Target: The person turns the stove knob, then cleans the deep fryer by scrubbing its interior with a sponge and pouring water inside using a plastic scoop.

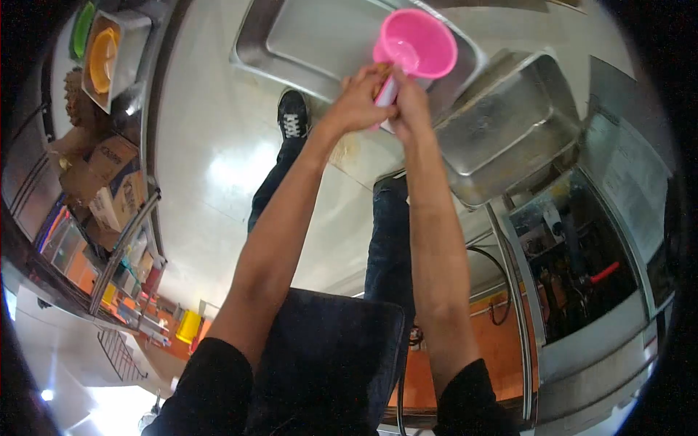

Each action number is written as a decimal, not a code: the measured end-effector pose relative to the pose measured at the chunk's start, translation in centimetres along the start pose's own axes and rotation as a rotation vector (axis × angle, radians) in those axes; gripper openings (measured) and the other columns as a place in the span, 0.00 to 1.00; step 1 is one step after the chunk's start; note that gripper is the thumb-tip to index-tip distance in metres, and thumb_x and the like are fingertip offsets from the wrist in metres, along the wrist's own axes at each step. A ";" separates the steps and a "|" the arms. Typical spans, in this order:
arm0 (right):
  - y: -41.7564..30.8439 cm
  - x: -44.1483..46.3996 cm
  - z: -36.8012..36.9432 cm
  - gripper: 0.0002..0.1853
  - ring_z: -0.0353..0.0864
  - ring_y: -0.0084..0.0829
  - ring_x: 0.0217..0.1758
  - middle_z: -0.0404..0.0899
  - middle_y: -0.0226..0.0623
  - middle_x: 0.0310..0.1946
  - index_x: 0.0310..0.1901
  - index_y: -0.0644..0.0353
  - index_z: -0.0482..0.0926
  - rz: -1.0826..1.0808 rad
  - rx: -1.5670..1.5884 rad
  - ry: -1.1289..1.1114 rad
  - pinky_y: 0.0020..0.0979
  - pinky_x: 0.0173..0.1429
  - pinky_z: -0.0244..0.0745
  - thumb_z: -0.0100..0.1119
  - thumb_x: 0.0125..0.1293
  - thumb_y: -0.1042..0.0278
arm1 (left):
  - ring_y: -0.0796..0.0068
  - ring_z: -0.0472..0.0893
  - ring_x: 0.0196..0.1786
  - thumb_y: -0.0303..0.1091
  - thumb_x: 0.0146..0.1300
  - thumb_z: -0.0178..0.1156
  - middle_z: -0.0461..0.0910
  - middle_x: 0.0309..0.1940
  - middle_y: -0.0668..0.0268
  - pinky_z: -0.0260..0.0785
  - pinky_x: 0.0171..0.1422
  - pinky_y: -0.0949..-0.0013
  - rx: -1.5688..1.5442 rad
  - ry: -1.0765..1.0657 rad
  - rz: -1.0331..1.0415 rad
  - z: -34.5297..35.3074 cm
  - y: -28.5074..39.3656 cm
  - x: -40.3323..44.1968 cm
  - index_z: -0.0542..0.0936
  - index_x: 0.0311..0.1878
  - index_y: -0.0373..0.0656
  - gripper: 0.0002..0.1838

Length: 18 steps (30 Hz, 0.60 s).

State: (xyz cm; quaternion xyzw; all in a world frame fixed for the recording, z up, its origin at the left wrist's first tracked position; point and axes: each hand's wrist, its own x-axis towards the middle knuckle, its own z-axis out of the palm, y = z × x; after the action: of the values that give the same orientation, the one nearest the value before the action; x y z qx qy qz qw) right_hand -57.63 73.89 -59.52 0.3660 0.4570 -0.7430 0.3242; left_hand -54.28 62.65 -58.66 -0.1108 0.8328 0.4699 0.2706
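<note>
A pink plastic dipper [435, 45] is tilted over the near right part of a large metal pan [320, 33] on the floor, its round cup open towards me. My left hand [358, 103] is closed at the dipper's handle [387, 92] from the left side. On the other side, my right hand [411, 103] also grips the handle, close below the cup. A small yellowish patch shows at the left fingertips; I cannot make out what it is. Both sets of fingers partly hide the handle.
A second deep metal pan [502, 134] stands to the right, beside a metal-framed unit [589, 291] with dark contents. Left is a shelf with cardboard boxes [113, 156] and an orange bowl [104, 62] in a metal container. My shoe [294, 120] rests on the pale floor [211, 94].
</note>
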 end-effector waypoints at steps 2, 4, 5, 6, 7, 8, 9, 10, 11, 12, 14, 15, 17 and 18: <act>1.2 2.9 0.6 0.17 0.79 0.33 0.40 0.77 0.43 0.44 0.51 0.68 0.72 0.046 0.029 0.020 0.36 0.46 0.77 0.47 0.74 0.60 | 0.62 0.66 0.66 0.51 0.47 0.69 0.67 0.63 0.56 0.59 0.68 0.63 -0.107 -0.047 -0.048 0.1 -4.6 2.3 0.70 0.64 0.39 0.42; 3.0 5.9 0.4 0.17 0.78 0.34 0.39 0.76 0.44 0.43 0.51 0.70 0.71 0.076 0.069 0.044 0.38 0.45 0.77 0.47 0.74 0.61 | 0.64 0.70 0.62 0.53 0.52 0.69 0.70 0.60 0.56 0.63 0.66 0.67 -0.206 -0.096 -0.079 -0.6 -7.0 3.3 0.72 0.62 0.39 0.38; 3.7 7.3 0.0 0.18 0.79 0.36 0.43 0.76 0.46 0.45 0.52 0.72 0.70 0.069 0.050 0.010 0.39 0.49 0.78 0.47 0.74 0.61 | 0.66 0.72 0.60 0.56 0.54 0.67 0.72 0.57 0.57 0.64 0.64 0.70 -0.232 -0.171 -0.162 -1.3 -7.4 3.6 0.73 0.61 0.40 0.37; 3.9 7.8 0.5 0.19 0.80 0.39 0.46 0.76 0.48 0.47 0.54 0.74 0.69 0.057 0.030 -0.027 0.40 0.52 0.79 0.47 0.74 0.62 | 0.68 0.73 0.58 0.58 0.56 0.66 0.74 0.55 0.59 0.64 0.63 0.72 -0.256 -0.241 -0.238 -1.8 -8.0 4.1 0.73 0.61 0.40 0.37; 3.9 7.8 0.9 0.19 0.80 0.39 0.47 0.76 0.49 0.47 0.54 0.75 0.67 0.040 -0.013 0.019 0.39 0.53 0.79 0.46 0.74 0.64 | 0.69 0.74 0.58 0.58 0.59 0.64 0.75 0.54 0.58 0.66 0.61 0.71 -0.407 -0.341 -0.253 -2.6 -8.0 4.4 0.73 0.61 0.43 0.35; 4.0 7.7 1.6 0.19 0.80 0.39 0.47 0.76 0.49 0.47 0.54 0.75 0.67 0.039 -0.022 0.024 0.39 0.53 0.79 0.46 0.74 0.64 | 0.69 0.74 0.58 0.58 0.59 0.64 0.75 0.54 0.58 0.66 0.61 0.71 -0.417 -0.342 -0.250 -2.2 -8.8 4.8 0.73 0.61 0.43 0.35; 4.2 7.8 2.0 0.16 0.79 0.36 0.44 0.76 0.47 0.44 0.52 0.73 0.69 -0.022 0.019 0.027 0.38 0.49 0.78 0.46 0.74 0.66 | 0.70 0.75 0.56 0.56 0.60 0.64 0.76 0.54 0.60 0.66 0.59 0.71 -0.589 -0.189 -0.297 -1.1 -10.2 5.5 0.72 0.62 0.44 0.33; 4.3 8.1 2.5 0.13 0.78 0.34 0.40 0.76 0.44 0.41 0.49 0.71 0.71 -0.087 0.062 0.024 0.36 0.45 0.77 0.45 0.74 0.67 | 0.72 0.76 0.55 0.54 0.61 0.64 0.77 0.53 0.61 0.67 0.58 0.72 -0.755 -0.028 -0.339 -0.8 -10.9 5.9 0.72 0.63 0.45 0.32; 4.4 8.4 3.0 0.13 0.78 0.34 0.40 0.76 0.44 0.41 0.49 0.71 0.71 -0.092 0.057 0.021 0.36 0.45 0.77 0.45 0.74 0.67 | 0.72 0.76 0.55 0.54 0.61 0.64 0.77 0.53 0.61 0.67 0.58 0.72 -0.759 -0.025 -0.333 -0.8 -11.5 6.3 0.72 0.63 0.45 0.32; 4.8 8.8 3.2 0.13 0.78 0.33 0.40 0.76 0.44 0.40 0.50 0.71 0.70 -0.104 0.079 -0.008 0.35 0.46 0.77 0.44 0.75 0.68 | 0.72 0.76 0.54 0.52 0.61 0.64 0.77 0.54 0.62 0.67 0.57 0.70 -0.762 -0.043 -0.434 -1.0 -11.9 6.6 0.71 0.64 0.47 0.32; 5.3 9.5 2.9 0.13 0.78 0.32 0.40 0.76 0.43 0.40 0.52 0.70 0.69 -0.117 0.091 -0.035 0.34 0.46 0.77 0.44 0.75 0.69 | 0.73 0.75 0.54 0.50 0.61 0.64 0.78 0.54 0.63 0.68 0.57 0.69 -0.775 -0.062 -0.533 -1.2 -12.6 6.8 0.71 0.65 0.48 0.31; 5.2 9.5 2.8 0.15 0.78 0.34 0.42 0.75 0.44 0.44 0.54 0.71 0.68 -0.099 0.031 -0.057 0.37 0.49 0.78 0.43 0.75 0.67 | 0.73 0.76 0.54 0.48 0.62 0.64 0.77 0.55 0.63 0.68 0.57 0.67 -0.820 -0.107 -0.441 -1.3 -13.3 6.8 0.70 0.66 0.48 0.30; 5.2 9.6 2.7 0.17 0.79 0.37 0.44 0.73 0.45 0.48 0.56 0.71 0.66 -0.078 -0.034 -0.088 0.40 0.51 0.78 0.43 0.75 0.65 | 0.73 0.76 0.55 0.46 0.63 0.63 0.77 0.56 0.64 0.68 0.57 0.66 -0.865 -0.139 -0.348 -1.4 -14.6 7.5 0.70 0.66 0.49 0.29; 5.1 8.8 2.8 0.17 0.79 0.36 0.43 0.73 0.44 0.50 0.55 0.69 0.67 -0.038 -0.238 0.015 0.40 0.50 0.78 0.43 0.75 0.64 | 0.70 0.76 0.56 0.45 0.63 0.62 0.77 0.56 0.62 0.69 0.58 0.63 -0.747 -0.196 -0.272 -1.5 -15.2 8.1 0.70 0.65 0.48 0.28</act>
State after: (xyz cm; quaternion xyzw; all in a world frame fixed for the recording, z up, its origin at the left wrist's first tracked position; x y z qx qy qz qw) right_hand -58.77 68.17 -68.26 0.3217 0.5511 -0.6869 0.3478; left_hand -54.80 53.88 -73.50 -0.2654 0.5530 0.7083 0.3494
